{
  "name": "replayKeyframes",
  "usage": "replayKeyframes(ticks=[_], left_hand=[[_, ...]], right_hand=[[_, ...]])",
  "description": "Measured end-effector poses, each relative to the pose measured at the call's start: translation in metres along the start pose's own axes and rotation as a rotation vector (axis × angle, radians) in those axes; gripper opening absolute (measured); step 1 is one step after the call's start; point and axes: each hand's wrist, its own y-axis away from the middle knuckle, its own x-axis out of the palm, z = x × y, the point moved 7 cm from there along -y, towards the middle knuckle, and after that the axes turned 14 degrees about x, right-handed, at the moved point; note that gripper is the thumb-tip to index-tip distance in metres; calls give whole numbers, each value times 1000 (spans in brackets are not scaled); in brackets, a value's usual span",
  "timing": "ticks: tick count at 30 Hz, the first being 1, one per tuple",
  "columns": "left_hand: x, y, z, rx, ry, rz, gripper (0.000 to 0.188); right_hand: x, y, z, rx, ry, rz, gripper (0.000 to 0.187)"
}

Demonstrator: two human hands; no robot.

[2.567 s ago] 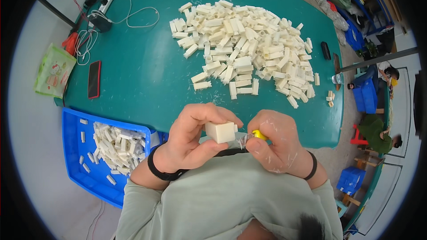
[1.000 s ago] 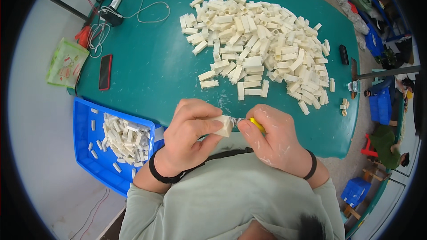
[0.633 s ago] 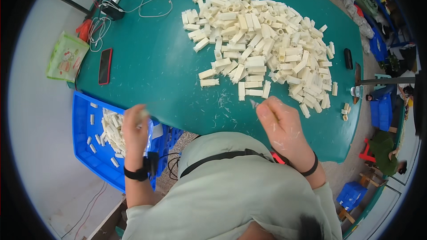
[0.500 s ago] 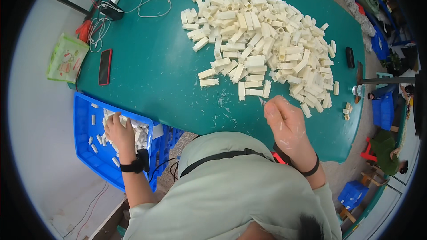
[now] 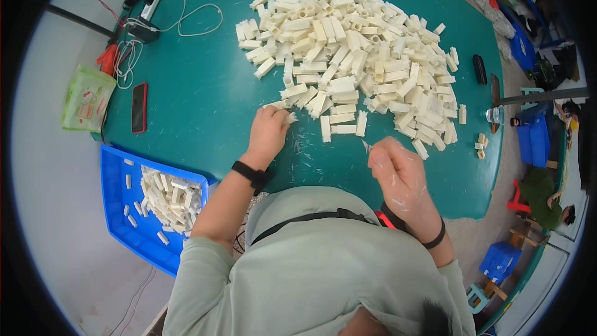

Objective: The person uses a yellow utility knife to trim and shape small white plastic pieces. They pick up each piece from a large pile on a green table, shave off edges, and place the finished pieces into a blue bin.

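A large heap of cream, hollow rectangular plastic pieces (image 5: 354,43) with ragged ends covers the middle of the green table. At the heap's near left edge, my left hand (image 5: 268,132) has its fingers closed round one cream plastic piece (image 5: 289,118). My right hand (image 5: 398,168) is a fist in front of the heap's near side. From its thumb side sticks a thin pointed tip, like a small blade (image 5: 365,145); the rest is hidden in the palm. Left of me, a blue plastic crate (image 5: 118,211) holds a pile of similar pieces (image 5: 171,196).
White shavings lie on the green table (image 5: 205,118). At its left are a red-edged phone (image 5: 139,107), a power strip (image 5: 151,4) with cables and a green-white packet (image 5: 87,99). On the right sit a black case (image 5: 479,69) and a few loose pieces (image 5: 481,145).
My left hand has left the blue crate and moved right and up to the heap, where it now grips a piece. My right hand stays nearly still, holding the pointed tool. The view has shifted slightly.
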Motion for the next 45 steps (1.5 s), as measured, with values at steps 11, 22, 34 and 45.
replayKeyframes(ticks=[11, 22, 34, 45], left_hand=[[-146, 0, -128, 107, 1420, -115, 48], [-161, 14, -134, 155, 1481, -261, 31], [-179, 27, -140, 65, 1349, -358, 20], [-207, 34, -158, 517, 609, -628, 28]], right_hand=[[24, 15, 28, -133, -26, 97, 28], [36, 33, 38, -139, -81, 138, 32], [20, 43, 51, -430, 89, -201, 40], [19, 55, 56, -452, -14, -77, 25]])
